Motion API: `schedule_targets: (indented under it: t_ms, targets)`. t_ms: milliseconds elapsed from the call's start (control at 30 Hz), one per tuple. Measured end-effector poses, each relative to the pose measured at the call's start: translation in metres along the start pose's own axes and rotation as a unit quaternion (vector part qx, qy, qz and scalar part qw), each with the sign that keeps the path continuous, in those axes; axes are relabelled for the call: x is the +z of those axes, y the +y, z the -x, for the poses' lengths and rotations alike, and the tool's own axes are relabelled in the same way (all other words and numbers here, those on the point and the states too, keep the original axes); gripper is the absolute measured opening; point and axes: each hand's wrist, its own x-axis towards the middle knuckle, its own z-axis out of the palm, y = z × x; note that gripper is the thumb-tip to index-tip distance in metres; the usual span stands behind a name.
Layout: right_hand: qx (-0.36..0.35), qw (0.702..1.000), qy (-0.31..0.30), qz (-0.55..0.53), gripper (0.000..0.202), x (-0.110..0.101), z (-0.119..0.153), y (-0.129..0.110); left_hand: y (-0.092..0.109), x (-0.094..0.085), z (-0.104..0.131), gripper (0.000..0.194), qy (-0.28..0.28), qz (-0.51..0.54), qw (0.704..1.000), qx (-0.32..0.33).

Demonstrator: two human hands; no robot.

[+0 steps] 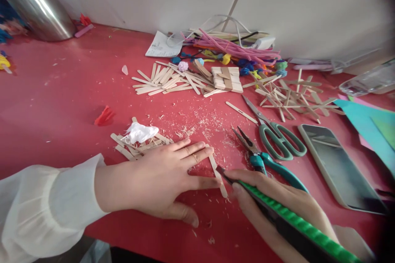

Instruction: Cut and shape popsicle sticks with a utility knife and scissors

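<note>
My left hand (160, 172) lies on the red table with its fingers spread. Two of its fingertips press on a single wooden craft stick (215, 169), one near the upper end and one lower down. To the right, my right hand (277, 205) is wrapped round a green and black cutter (286, 215). The cutter's dark tip is just beside the stick's right edge. Beyond the stick, fine wood shavings (203, 123) are scattered. A crumpled white tissue (140, 132) rests on a small pile of sticks (125, 152) behind my left hand.
Pliers (256, 156), green-handled scissors (279, 139) and a phone (336, 164) lie at the right. Farther back are loose sticks (166, 78), a stick bundle (227, 79), pink pipe cleaners (231, 47) and crossed sticks (293, 98). A metal bottle (40, 4) is at the back left.
</note>
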Motion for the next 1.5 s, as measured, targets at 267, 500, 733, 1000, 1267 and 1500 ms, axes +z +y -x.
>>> schedule_targets:
  t_ms: [267,500,733,1000,1267,1500]
  targets:
    - [-0.013,1.0,0.012,0.015,0.016,0.004,-0.004,0.001,-0.001,0.0,0.0,0.067,-0.006,-0.004,1.0,0.003]
    - [0.033,0.999,0.0,-0.034,0.014,-0.003,-0.002,-0.001,0.0,-0.001,-0.001,0.067,-0.001,0.002,1.0,0.002]
    - [0.111,0.99,0.086,0.004,0.013,-0.006,-0.007,0.001,-0.001,0.001,0.001,0.067,-0.005,-0.035,0.999,0.012]
    - [0.106,0.99,0.082,-0.032,0.012,-0.005,-0.009,0.002,-0.004,0.0,-0.008,0.043,0.061,-0.09,0.994,-0.004]
    - [0.108,0.988,0.064,-0.092,0.013,-0.002,-0.008,0.001,-0.008,0.003,-0.01,0.027,0.099,-0.08,0.99,-0.054]
    - [0.108,0.986,0.025,-0.127,0.014,0.001,-0.009,-0.002,-0.006,0.002,-0.012,0.02,0.109,-0.006,0.989,-0.096]
